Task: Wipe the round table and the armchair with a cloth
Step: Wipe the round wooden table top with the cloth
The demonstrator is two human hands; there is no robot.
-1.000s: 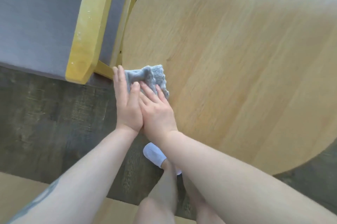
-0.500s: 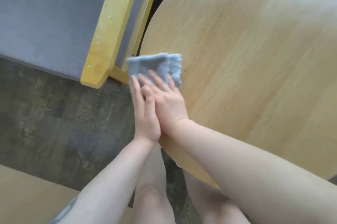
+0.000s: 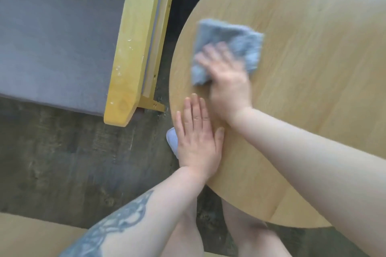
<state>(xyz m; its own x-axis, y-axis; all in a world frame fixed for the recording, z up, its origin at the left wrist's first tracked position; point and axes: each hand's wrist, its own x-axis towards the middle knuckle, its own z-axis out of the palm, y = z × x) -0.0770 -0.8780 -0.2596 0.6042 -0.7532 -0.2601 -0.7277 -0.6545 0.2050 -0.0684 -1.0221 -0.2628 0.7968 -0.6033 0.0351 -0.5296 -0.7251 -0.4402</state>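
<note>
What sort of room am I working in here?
Probably a living room or lounge at home: a round wooden table, a grey-cushioned armchair with a yellow wooden frame, and dark wood-look flooring.

You get soft, even daylight; a pale glare washes the far right of the round table (image 3: 302, 110). Motion blur smears your right hand (image 3: 226, 78) & the cloth (image 3: 227, 37). Left hand (image 3: 197, 137) stays sharp. Wide-angle bends the edges.

Round table (image 3: 302, 68): smooth pale wood. Cloth (image 3: 229, 37): fuzzy grey fabric. Armchair (image 3: 133, 47): yellow wood, matt grey upholstery.
</note>
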